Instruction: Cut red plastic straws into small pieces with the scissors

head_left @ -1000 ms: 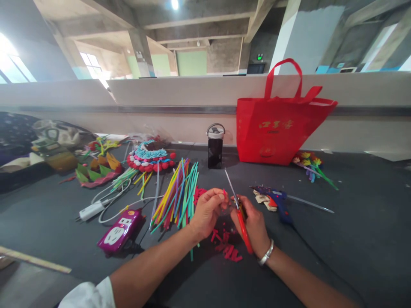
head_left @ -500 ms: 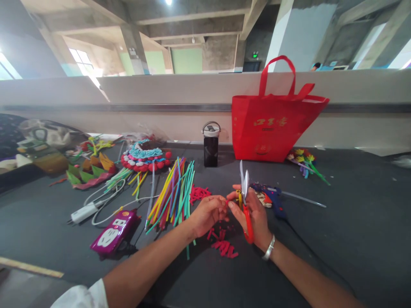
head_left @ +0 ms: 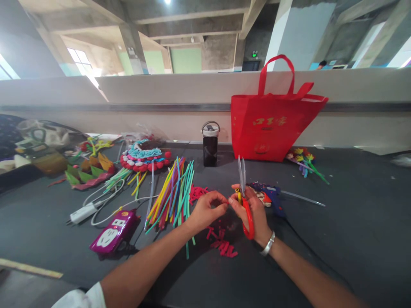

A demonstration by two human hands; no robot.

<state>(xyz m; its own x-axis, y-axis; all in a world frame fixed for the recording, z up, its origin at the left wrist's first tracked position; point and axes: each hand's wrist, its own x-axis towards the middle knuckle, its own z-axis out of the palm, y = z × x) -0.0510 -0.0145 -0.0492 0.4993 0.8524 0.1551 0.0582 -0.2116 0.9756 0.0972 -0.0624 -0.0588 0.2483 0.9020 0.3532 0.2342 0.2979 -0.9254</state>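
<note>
My left hand (head_left: pixel 209 209) pinches a tiny red piece between thumb and fingertips, mostly hidden by them. Fingertips of my right hand (head_left: pixel 255 216) meet it at the same spot. Resting in my right hand are scissors (head_left: pixel 248 218) with red-orange handles, their blades pointing up and slightly apart. A small yellow part (head_left: pixel 239 196) shows beside the blades; I cannot tell what it is. Below my hands lies a loose pile of short red strips (head_left: pixel 224 247). Behind my left hand is another heap of red pieces (head_left: pixel 197 193).
Left of my hands lies a bundle of coloured sticks (head_left: pixel 171 192), with a purple power strip (head_left: pixel 115 231) nearer me. A blue glue gun (head_left: pixel 274 201) sits behind my right hand, its cord trailing right. A bottle (head_left: pixel 210 147) and red bag (head_left: pixel 272 124) stand at the back.
My left fingers have shifted slightly and the pinch is more plainly seen. The scissors have turned a little in my right hand, blades leaning more to the left.
</note>
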